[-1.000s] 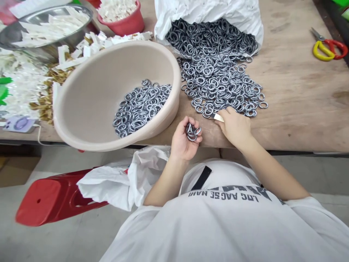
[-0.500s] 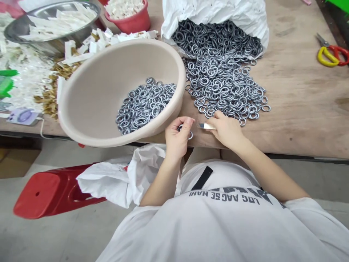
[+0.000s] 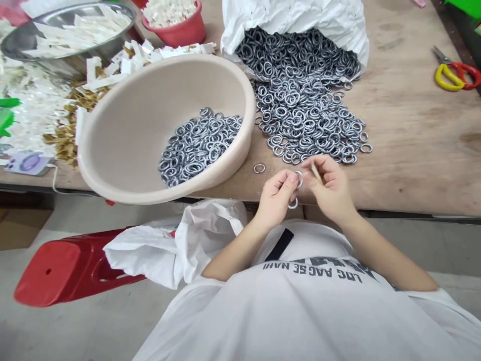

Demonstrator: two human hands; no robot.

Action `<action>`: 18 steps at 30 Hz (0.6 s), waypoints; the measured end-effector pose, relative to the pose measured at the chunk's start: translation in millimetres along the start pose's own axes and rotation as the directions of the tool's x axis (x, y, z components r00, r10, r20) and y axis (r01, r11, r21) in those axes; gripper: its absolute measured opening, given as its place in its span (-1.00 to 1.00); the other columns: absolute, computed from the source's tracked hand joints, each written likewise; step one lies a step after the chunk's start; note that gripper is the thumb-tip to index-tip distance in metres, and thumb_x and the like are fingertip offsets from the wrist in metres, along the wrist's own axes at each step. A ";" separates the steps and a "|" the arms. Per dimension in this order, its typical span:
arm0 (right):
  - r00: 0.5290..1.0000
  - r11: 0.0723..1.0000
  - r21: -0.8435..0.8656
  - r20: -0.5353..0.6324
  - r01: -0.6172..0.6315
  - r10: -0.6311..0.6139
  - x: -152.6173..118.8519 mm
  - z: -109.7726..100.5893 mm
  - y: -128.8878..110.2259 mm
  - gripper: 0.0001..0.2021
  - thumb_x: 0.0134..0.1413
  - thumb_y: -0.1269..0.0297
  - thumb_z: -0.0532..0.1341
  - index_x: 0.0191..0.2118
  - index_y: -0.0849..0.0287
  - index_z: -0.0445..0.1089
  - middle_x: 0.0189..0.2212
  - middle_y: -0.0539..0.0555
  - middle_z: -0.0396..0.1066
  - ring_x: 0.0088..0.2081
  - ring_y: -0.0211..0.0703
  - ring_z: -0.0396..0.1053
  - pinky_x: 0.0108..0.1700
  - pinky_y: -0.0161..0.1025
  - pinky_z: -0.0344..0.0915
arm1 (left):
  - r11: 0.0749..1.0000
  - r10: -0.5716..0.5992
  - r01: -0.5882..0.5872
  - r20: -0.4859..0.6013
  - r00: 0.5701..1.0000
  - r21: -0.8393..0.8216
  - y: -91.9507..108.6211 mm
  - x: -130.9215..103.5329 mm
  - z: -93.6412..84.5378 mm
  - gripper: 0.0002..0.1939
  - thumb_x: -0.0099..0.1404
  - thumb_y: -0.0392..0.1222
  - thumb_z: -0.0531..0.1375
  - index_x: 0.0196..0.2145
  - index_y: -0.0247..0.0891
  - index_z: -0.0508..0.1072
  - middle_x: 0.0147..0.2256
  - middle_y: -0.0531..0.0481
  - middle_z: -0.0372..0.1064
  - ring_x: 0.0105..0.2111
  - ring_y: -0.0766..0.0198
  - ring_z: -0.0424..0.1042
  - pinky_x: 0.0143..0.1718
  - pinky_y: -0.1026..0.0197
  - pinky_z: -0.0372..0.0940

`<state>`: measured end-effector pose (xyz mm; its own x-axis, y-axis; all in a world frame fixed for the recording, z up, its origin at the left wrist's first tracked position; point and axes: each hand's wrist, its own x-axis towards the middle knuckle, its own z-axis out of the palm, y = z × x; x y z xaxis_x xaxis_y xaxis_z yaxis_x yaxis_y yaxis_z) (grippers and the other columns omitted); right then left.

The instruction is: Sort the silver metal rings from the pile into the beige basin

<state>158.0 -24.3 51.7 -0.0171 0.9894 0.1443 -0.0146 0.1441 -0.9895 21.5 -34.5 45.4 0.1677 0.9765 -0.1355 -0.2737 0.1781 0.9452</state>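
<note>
My left hand (image 3: 276, 198) is closed on grey rings near the table's front edge. One ring (image 3: 299, 179) stands up at its thumb and fingertips, and another ring (image 3: 293, 203) shows below the palm. Facing it, my right hand (image 3: 332, 190) grips a small pale blade (image 3: 316, 173), with its fingertips close to the upper ring. Just left of the hands a single ring (image 3: 259, 168) lies on the table. Behind them spreads a heap of grey rings (image 3: 308, 118), spilling from a white sack (image 3: 293, 15). More rings (image 3: 199, 145) lie in the large beige basin (image 3: 124, 125).
Scissors (image 3: 451, 75) with red and yellow handles lie at the right. A steel bowl (image 3: 71, 65) and a pink tub (image 3: 180, 32) of white pieces stand at the back left. Below the table are a red stool (image 3: 48, 271) and a white bag (image 3: 150, 250).
My left hand has moved right, away from the basin, toward my right hand. The blade has turned more upright. A single ring now shows on the table where the left hand was.
</note>
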 end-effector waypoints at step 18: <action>0.917 0.776 -0.494 0.271 0.393 -0.293 -11.6 -29.7 -6.3 -0.57 0.29 0.10 0.21 -0.56 0.17 0.16 -0.62 -0.12 0.08 -0.56 -0.38 0.03 -0.46 -0.29 -0.07 | 0.924 -0.227 0.282 0.222 0.948 -0.257 7.1 -5.9 -1.7 -0.61 0.24 0.06 0.31 -0.43 -0.26 0.25 -0.61 0.23 0.01 -0.69 0.56 -0.10 -0.69 0.46 -0.13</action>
<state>188.0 -36.2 55.9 -0.2823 0.8600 0.4251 0.4753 0.5103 -0.7167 16.9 -38.8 52.5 0.4317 0.8583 -0.2772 -0.4494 0.4712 0.7590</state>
